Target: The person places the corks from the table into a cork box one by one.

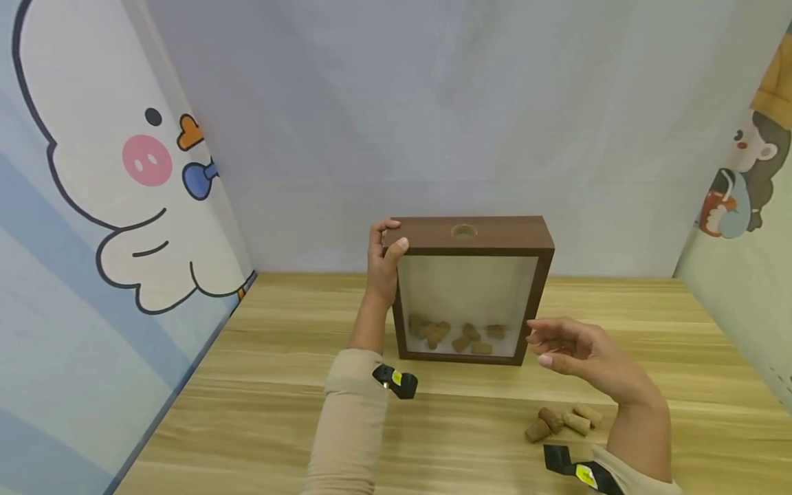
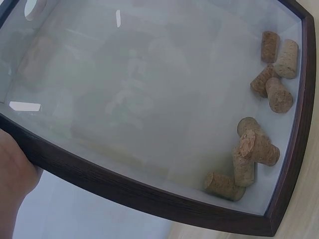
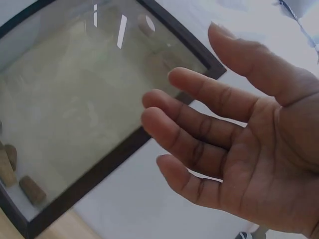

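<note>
A shadow box (image 1: 470,302) with a dark brown wooden frame and a clear front stands upright on the table, a round hole (image 1: 464,232) in its top. Several corks (image 2: 279,94) lie along its bottom inside. My left hand (image 1: 385,265) grips the box's upper left corner, thumb on the top near the front edge. Beside the lower right side of the frame, my right hand (image 1: 581,350) hovers with loosely bent fingers and holds nothing; its bare palm (image 3: 264,159) shows in the right wrist view. Several loose corks (image 1: 577,423) lie on the table below it.
The wood-grain table (image 1: 278,412) ends at a pale curtain-like backdrop (image 1: 433,103) behind the box. A left panel (image 1: 93,206) carries a white cartoon figure, and a right panel (image 1: 742,275) shows a cartoon girl.
</note>
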`<state>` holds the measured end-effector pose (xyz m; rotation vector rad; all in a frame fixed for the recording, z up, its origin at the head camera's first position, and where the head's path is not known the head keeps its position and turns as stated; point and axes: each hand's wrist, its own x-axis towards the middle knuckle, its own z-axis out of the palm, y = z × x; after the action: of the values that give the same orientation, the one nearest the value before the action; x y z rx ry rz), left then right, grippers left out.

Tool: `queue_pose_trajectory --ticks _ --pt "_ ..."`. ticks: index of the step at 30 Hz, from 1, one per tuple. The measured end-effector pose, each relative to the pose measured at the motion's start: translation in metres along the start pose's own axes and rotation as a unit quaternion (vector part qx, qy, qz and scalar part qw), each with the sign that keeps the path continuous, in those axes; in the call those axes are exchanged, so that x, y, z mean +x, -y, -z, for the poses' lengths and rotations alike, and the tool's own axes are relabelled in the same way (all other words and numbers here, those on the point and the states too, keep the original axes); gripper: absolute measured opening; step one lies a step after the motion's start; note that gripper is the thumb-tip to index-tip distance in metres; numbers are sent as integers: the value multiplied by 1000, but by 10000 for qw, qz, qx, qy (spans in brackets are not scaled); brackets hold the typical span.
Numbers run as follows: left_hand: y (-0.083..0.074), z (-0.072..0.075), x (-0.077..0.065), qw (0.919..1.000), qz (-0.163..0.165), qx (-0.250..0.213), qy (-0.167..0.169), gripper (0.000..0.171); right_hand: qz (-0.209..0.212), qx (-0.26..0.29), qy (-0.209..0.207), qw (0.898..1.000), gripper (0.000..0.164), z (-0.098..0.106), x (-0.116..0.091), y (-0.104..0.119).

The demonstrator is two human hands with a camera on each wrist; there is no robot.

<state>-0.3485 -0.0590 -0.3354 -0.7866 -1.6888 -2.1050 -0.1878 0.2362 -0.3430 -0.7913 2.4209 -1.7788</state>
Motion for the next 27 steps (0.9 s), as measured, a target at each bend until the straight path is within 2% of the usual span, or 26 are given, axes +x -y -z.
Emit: queue_pose_trajectory --ticks 10,19,27 --pt "-30 -9 -7 10000 56 58 32 48 -716 -305 308 9965 42 18 -27 -19" --pt "-1 -3 1 10000 26 -48 15 50 -1218 -543 387 9903 40 37 -55 -38" --pt "2 0 1 10000 -17 -3 -81 54 -1548 -191 371 9871 40 48 -71 -63"
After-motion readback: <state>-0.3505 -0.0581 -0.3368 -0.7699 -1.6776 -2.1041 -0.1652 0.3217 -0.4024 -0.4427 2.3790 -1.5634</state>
